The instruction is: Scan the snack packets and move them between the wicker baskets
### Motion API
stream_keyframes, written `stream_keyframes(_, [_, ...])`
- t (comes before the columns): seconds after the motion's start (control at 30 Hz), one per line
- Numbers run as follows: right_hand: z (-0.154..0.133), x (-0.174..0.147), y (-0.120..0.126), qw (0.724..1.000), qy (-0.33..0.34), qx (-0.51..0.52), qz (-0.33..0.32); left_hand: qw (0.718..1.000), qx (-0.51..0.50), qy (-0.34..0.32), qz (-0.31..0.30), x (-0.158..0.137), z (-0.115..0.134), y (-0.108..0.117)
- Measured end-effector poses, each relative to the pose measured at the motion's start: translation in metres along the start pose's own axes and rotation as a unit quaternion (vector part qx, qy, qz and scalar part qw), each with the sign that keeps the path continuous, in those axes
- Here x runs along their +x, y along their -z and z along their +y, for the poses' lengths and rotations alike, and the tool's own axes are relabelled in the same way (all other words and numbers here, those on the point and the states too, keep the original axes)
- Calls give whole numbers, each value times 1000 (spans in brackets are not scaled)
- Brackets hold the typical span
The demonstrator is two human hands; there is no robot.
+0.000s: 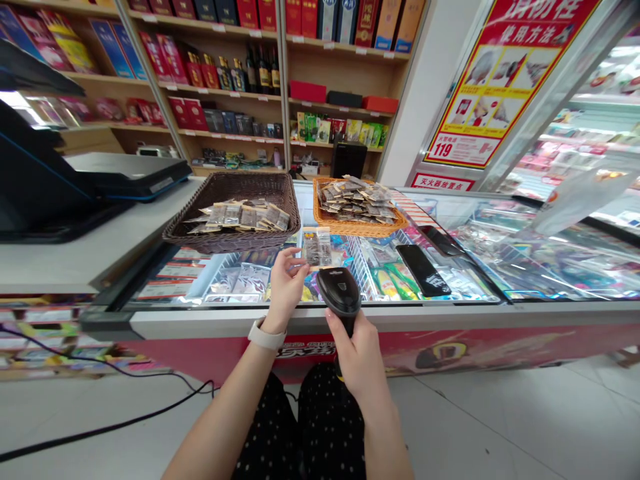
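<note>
My right hand (pixel 357 357) is wrapped around the handle of a black barcode scanner (pixel 340 290), its head pointing away from me over the freezer's front edge. Just left of it, my left hand (pixel 287 283), with a pale band at the wrist, pinches the lower left edge of a small clear packet with dark contents (pixel 317 245). The packet is just beyond the scanner head, over the glass lid. Behind it, similar packets are heaped in a dark brown wicker basket (pixel 175 225) and a lighter orange-brown basket (pixel 357 229).
A chest freezer (pixel 450 320) with a glass top spans the front. Two dark phones, one a black phone (pixel 423 269), lie on the glass at right. On the left counter (pixel 45 267) stands a black device with a flat plate. Cables (pixel 115 423) cross the floor. Stocked shelves (pixel 225 93) rise behind.
</note>
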State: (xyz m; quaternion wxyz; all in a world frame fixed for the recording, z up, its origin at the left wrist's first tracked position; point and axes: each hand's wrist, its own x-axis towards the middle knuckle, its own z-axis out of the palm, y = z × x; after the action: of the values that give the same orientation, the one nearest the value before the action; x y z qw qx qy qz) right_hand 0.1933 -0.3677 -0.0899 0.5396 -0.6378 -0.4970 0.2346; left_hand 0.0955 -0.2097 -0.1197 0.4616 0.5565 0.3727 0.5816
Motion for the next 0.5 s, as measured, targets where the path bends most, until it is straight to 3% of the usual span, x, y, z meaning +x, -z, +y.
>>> stream_keyframes(0.1, [-5, 5, -5, 999, 15, 41, -15, 1000, 5, -8, -4, 5, 18, 7])
stream_keyframes(0.2, [-11, 9, -12, 997, 28, 73, -23, 998, 43, -39, -1, 27, 52, 23])
stream_keyframes(0.37, [-19, 15, -22, 991, 31, 125, -48, 990, 106, -75, 52, 99, 101, 66])
stream_keyframes(0.5, [-20, 15, -25, 987, 48, 146, -44, 973, 213, -11, 87, 157, 101, 92])
